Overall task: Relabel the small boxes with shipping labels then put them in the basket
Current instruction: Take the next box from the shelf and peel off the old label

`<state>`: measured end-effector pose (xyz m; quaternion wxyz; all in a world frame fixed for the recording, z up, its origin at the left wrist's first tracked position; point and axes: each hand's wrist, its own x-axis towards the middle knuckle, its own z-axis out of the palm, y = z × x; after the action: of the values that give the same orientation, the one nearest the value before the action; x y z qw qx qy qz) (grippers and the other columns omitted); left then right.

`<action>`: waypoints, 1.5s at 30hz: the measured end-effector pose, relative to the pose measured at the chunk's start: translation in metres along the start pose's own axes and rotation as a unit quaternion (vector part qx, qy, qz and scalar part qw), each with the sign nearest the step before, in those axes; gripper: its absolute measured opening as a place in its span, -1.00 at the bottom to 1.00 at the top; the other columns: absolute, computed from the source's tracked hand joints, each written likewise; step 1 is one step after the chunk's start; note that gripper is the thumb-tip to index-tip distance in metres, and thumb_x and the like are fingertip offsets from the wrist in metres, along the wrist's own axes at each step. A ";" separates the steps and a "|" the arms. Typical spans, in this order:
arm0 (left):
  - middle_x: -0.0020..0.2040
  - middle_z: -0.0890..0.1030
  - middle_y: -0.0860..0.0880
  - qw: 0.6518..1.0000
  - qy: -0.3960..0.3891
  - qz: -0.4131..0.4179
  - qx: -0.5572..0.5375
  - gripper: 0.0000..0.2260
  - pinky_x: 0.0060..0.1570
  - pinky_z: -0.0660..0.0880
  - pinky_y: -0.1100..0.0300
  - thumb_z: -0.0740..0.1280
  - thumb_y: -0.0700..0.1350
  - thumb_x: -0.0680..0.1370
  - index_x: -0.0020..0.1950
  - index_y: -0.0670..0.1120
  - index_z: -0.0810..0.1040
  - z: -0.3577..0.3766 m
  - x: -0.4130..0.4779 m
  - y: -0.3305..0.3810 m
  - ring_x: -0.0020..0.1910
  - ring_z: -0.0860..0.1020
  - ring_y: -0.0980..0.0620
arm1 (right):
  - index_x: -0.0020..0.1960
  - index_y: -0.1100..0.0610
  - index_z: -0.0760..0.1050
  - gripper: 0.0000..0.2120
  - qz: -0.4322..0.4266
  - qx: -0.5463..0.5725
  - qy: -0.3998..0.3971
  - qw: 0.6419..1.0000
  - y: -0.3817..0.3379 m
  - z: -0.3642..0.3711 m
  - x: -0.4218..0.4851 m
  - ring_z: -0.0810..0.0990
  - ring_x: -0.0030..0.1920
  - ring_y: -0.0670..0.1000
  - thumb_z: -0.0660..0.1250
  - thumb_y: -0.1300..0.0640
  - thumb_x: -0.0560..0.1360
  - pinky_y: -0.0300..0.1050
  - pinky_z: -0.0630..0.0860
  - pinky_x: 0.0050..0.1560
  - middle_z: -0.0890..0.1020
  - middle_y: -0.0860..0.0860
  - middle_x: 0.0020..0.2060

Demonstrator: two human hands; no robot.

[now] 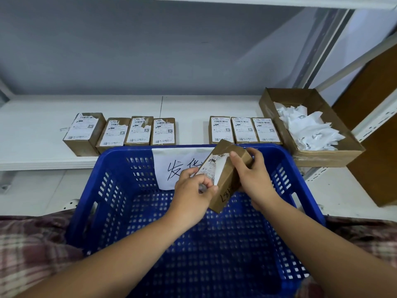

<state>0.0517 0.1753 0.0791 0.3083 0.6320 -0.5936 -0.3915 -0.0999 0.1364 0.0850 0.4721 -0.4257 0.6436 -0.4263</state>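
My right hand (253, 177) grips a small brown cardboard box (227, 179), held tilted above the blue plastic basket (111, 168). A white shipping label (211, 166) on the box's face is partly lifted, and my left hand (193, 190) pinches its lower edge. The basket holds nothing that I can see, and a paper sign with handwriting (171, 166) hangs on its far wall. Several small labelled boxes stand in a row on the white shelf: one group at left (137, 131), three at right (245, 130).
An open cardboard carton (322, 153) at the right holds crumpled white label scraps (309, 127). A brown board (376, 125) leans at the far right. The white shelf (43, 125) runs behind the basket. Plaid fabric lies at both lower corners.
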 end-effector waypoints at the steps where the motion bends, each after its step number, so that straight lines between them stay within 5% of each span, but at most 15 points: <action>1: 0.40 0.25 0.06 1.000 -0.004 0.006 0.000 -0.81 0.24 0.14 0.35 0.35 -0.10 0.55 -0.26 0.08 0.47 -0.001 0.000 0.000 0.42 0.20 0.11 | 0.50 -0.06 0.14 -0.33 0.007 0.020 -0.004 1.000 0.000 0.001 -0.001 0.53 0.16 0.02 0.35 -0.17 0.50 0.15 0.56 0.18 0.47 -0.13 0.07; 5: 0.43 0.22 0.08 0.998 -0.024 0.038 0.035 -0.84 0.05 0.14 0.50 0.25 -0.07 0.60 -0.19 0.05 0.43 -0.004 0.004 -0.002 0.24 0.21 0.32 | 0.57 -0.07 -0.03 -0.12 0.075 0.111 -0.042 0.990 -0.002 0.000 -0.006 0.49 0.23 0.04 0.46 -0.03 0.45 0.11 0.51 0.23 0.40 -0.08 0.23; 8: 0.41 0.27 0.06 0.996 -0.019 0.070 0.059 -0.85 0.03 0.17 0.49 0.23 -0.10 0.61 -0.17 0.00 0.41 -0.005 0.006 -0.005 0.09 0.27 0.44 | 0.38 0.03 0.34 -0.47 0.146 0.130 -0.138 0.971 0.002 0.006 -0.014 0.59 0.12 0.06 0.43 0.02 0.48 0.15 0.58 0.10 0.60 0.01 0.16; 15: 0.16 0.50 0.12 0.983 0.056 0.107 0.135 -0.88 -0.05 0.47 0.16 0.23 -0.02 0.60 -0.11 -0.01 0.44 -0.003 0.003 -0.003 -0.03 0.50 0.14 | 0.18 0.04 0.49 -0.74 0.127 0.140 -0.122 0.974 0.011 0.016 -0.020 0.63 0.00 0.06 0.39 0.03 0.52 0.10 0.65 -0.09 0.64 0.05 0.01; 19: 0.16 0.45 0.10 0.949 0.076 0.138 0.272 -0.80 -0.18 0.40 0.18 0.09 0.02 0.64 0.12 -0.01 0.45 -0.005 0.000 -0.001 -0.01 0.49 0.08 | 0.17 0.11 0.52 -0.73 0.123 0.153 -0.100 0.975 0.013 0.021 -0.025 0.63 -0.07 0.03 0.40 0.05 0.52 0.00 0.63 -0.25 0.65 0.08 -0.03; 24: 0.33 0.41 -0.02 0.951 0.061 0.142 0.269 -0.75 0.11 0.32 0.17 0.05 -0.09 0.66 0.24 -0.14 0.41 0.001 0.006 -0.003 0.18 0.45 -0.01 | 0.19 0.11 0.51 -0.70 0.109 0.159 -0.076 0.978 0.013 0.026 -0.026 0.65 -0.06 0.04 0.42 0.06 0.50 -0.02 0.62 -0.29 0.66 0.08 -0.02; 27: 0.30 0.48 -0.07 0.946 0.063 0.156 0.278 -0.73 0.13 0.37 0.12 0.06 -0.12 0.65 0.29 -0.17 0.41 -0.001 0.008 -0.003 0.21 0.45 -0.05 | 0.18 0.09 0.50 -0.70 0.101 0.152 -0.075 0.980 0.011 0.025 -0.024 0.65 -0.05 0.03 0.43 0.06 0.49 -0.02 0.63 -0.29 0.66 0.06 -0.04; 34: 0.01 0.61 -0.13 0.919 0.056 0.210 0.330 -0.80 -0.27 0.38 0.11 0.12 -0.14 0.64 0.14 -0.20 0.47 -0.008 0.011 -0.010 -0.09 0.58 -0.12 | 0.19 0.10 0.48 -0.67 0.117 0.124 -0.085 0.982 0.013 0.024 -0.022 0.65 -0.02 0.06 0.43 0.03 0.48 -0.03 0.64 -0.28 0.66 0.09 -0.02; 39: -0.33 0.62 -0.05 0.892 0.082 0.294 0.334 -0.70 -0.60 0.40 0.13 0.03 -0.02 0.58 -0.19 -0.14 0.42 -0.019 0.023 -0.020 -0.51 0.51 -0.07 | 0.16 0.04 0.50 -0.70 0.127 0.110 -0.106 0.980 0.012 0.021 -0.020 0.66 0.04 0.11 0.41 -0.02 0.47 -0.05 0.62 -0.26 0.67 0.10 0.01; 43: -0.43 0.44 0.09 0.895 0.076 0.290 0.329 -0.80 -0.51 0.09 0.30 0.14 -0.06 0.62 -0.18 -0.08 0.36 -0.030 0.022 -0.011 -0.49 0.42 0.00 | 0.18 0.04 0.48 -0.69 0.130 0.108 -0.121 0.978 0.009 0.018 -0.020 0.66 0.03 0.13 0.39 -0.03 0.49 -0.17 0.54 -0.40 0.66 0.11 0.03; 45: -0.37 0.40 0.12 0.928 0.016 0.244 0.283 -0.84 -0.44 0.17 0.27 0.15 -0.04 0.64 -0.12 -0.04 0.33 -0.033 0.024 -0.012 -0.36 0.40 0.03 | 0.20 0.04 0.47 -0.68 0.125 0.111 -0.122 0.978 0.008 0.017 -0.020 0.66 0.04 0.13 0.39 -0.03 0.50 -0.16 0.55 -0.39 0.66 0.10 0.04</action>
<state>0.0863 0.1507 0.0828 0.2117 0.5350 -0.8104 -0.1102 -0.0811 0.1553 0.0788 0.6409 -0.3360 0.5779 -0.3774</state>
